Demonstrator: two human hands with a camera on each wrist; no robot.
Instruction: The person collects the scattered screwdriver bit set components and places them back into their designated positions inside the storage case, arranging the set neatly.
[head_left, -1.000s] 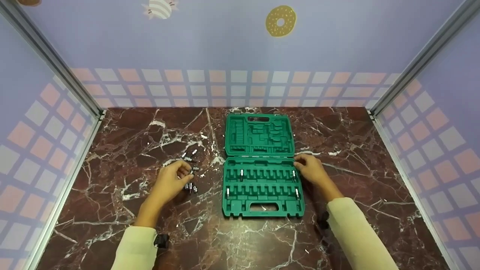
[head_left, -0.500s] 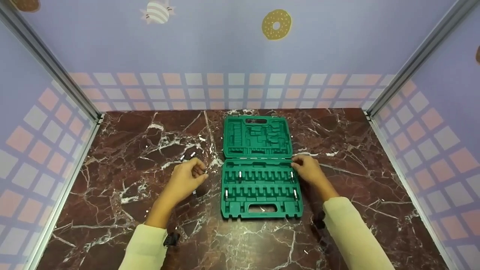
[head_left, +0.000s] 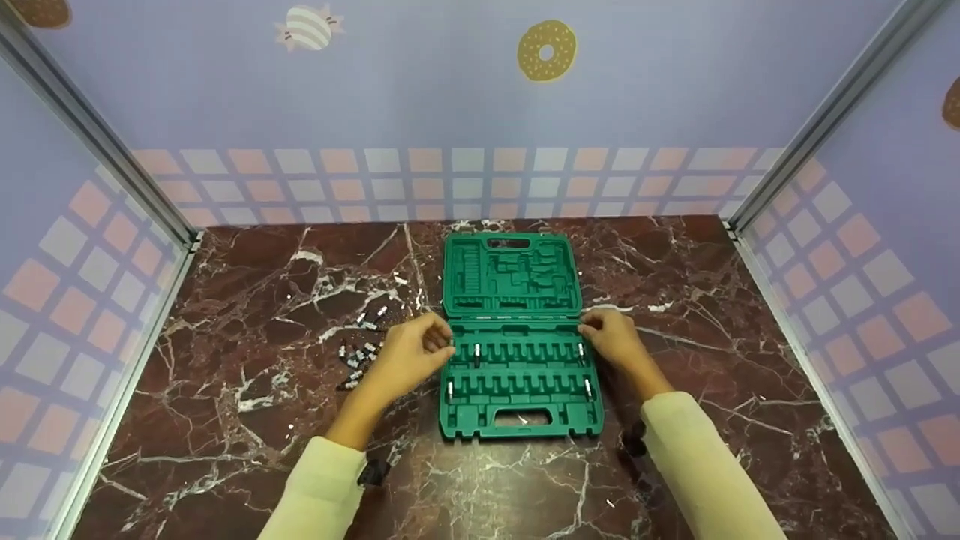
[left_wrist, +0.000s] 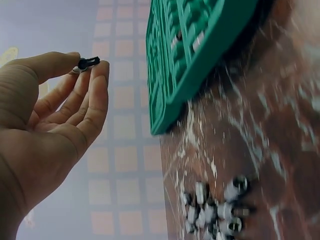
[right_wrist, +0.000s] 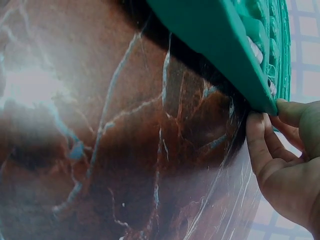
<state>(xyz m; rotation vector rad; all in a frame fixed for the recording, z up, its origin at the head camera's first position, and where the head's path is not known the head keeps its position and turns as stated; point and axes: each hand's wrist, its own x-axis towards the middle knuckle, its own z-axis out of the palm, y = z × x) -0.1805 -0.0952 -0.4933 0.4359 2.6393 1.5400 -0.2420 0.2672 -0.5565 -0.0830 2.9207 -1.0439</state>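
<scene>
The green case (head_left: 517, 412) lies unfolded on the marble table, with silver bits such as one (head_left: 477, 354) standing in a few of its slots. In the left wrist view my left hand (left_wrist: 60, 110) pinches a small dark-tipped metal bit (left_wrist: 89, 63) between thumb and fingertips. From the head view, that left hand (head_left: 416, 352) is at the case's left edge, by the upper slot row. My right hand (head_left: 615, 337) grips the right edge near the hinge; in the right wrist view, thumb and fingers of this hand (right_wrist: 287, 160) pinch the case's rim (right_wrist: 220, 55).
A loose pile of metal bits (head_left: 360, 356) lies on the table (head_left: 247, 330) left of the case, behind my left forearm. Patterned walls (head_left: 420, 97) with metal corner rails enclose the table at the back and sides.
My left hand has moved right, from the pile to the case's left edge, with a bit in its fingers. The pile shows more fully. My right hand stays at the case's edge.
</scene>
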